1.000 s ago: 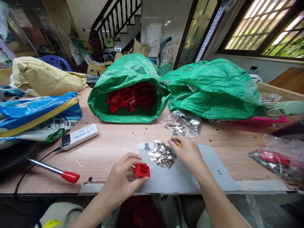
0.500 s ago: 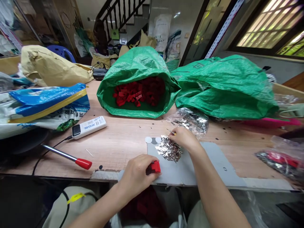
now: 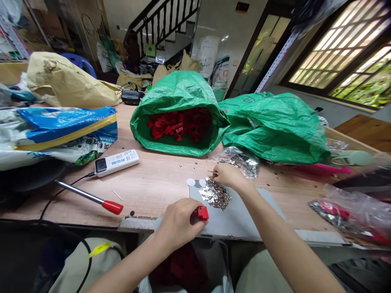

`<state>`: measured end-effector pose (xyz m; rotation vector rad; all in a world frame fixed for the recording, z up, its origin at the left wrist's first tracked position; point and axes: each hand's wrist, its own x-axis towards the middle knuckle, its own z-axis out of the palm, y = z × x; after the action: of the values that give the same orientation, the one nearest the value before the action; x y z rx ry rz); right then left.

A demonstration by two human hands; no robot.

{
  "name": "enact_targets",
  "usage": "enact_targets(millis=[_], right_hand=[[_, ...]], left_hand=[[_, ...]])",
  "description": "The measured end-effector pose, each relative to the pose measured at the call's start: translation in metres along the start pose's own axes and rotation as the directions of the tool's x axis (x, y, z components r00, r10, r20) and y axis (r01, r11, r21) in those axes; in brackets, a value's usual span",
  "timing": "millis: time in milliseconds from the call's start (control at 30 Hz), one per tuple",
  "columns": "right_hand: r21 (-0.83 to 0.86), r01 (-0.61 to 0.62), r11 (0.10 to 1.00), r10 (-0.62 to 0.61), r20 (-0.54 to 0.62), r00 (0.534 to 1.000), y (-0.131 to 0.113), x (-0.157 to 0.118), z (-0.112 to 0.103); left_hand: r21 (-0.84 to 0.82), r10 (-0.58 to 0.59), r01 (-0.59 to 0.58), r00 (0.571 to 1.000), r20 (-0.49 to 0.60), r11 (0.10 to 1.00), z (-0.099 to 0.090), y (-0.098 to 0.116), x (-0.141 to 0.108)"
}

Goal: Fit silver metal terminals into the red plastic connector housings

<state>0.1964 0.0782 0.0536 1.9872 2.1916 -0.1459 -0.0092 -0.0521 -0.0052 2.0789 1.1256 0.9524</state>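
Note:
Near the front edge of the table, my left hand [image 3: 180,221] is closed around a small red plastic block [image 3: 203,213], whose end sticks out between thumb and fingers. My right hand [image 3: 227,175] pinches a thin metal tool with a bit of yellow [image 3: 215,173]; its tip points left and its exact kind is too small to tell. Just below the right hand, a pile of small shiny metal pieces [image 3: 216,194] lies on a grey sheet [image 3: 244,211]. Two pale discs [image 3: 190,182] sit at the sheet's upper left corner.
Behind stands an open green sack [image 3: 180,91] of red blocks [image 3: 171,124], beside another green sack [image 3: 275,122]. A clear bag of metal pieces [image 3: 241,158] lies behind my right hand. Leftward are a white device [image 3: 117,162] and a red-tipped lever [image 3: 111,206]. Red pieces fill a bag below [image 3: 183,268].
The view has shifted a little to the right. My right hand and the thin tool have moved slightly left over the pile's far edge. My left hand keeps hold of the red block.

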Motion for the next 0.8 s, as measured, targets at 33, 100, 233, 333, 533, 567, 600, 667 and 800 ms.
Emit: enact_targets(millis=[33,100,233,333,533,567,600,667,800], right_hand=[[-0.024,0.017,1.0,-0.017,0.01,1.0,-0.001,0.003,-0.002],[-0.052,0.053,0.997,-0.051,0.043,0.998,0.0,0.008,-0.006],[-0.049,0.111,0.993,-0.107,0.083,0.991,0.007,0.011,-0.008],[-0.034,0.133,0.991,-0.131,0.048,0.99,0.012,0.008,-0.005],[0.02,0.134,0.991,-0.135,0.064,0.989,0.01,0.005,-0.004],[0.036,0.132,0.991,-0.135,0.076,0.988,0.009,0.006,-0.005],[0.056,0.131,0.99,-0.135,0.088,0.987,0.009,0.007,-0.006],[0.111,0.124,0.986,-0.136,0.107,0.985,0.008,0.008,-0.008],[0.279,0.089,0.956,-0.123,0.108,0.986,0.013,0.003,-0.011]], left_hand=[[-0.005,0.003,-0.003,1.0,-0.003,1.0,-0.001,0.0,0.0],[-0.021,0.007,-0.007,1.0,-0.01,1.0,-0.001,0.0,0.0],[-0.034,0.025,-0.025,0.999,-0.022,0.999,0.0,-0.002,-0.002],[0.018,0.042,-0.042,0.999,0.006,0.999,0.0,-0.001,-0.002],[0.01,-0.008,0.008,1.0,0.014,1.0,0.0,-0.002,0.001],[-0.012,-0.032,0.032,0.999,0.008,0.999,0.0,-0.003,0.002],[-0.038,-0.053,0.053,0.999,0.005,0.998,0.0,-0.004,0.002],[-0.091,-0.09,0.091,0.996,0.013,0.992,-0.001,-0.006,0.004],[-0.2,-0.127,0.136,0.99,0.057,0.97,-0.004,-0.011,0.003]])
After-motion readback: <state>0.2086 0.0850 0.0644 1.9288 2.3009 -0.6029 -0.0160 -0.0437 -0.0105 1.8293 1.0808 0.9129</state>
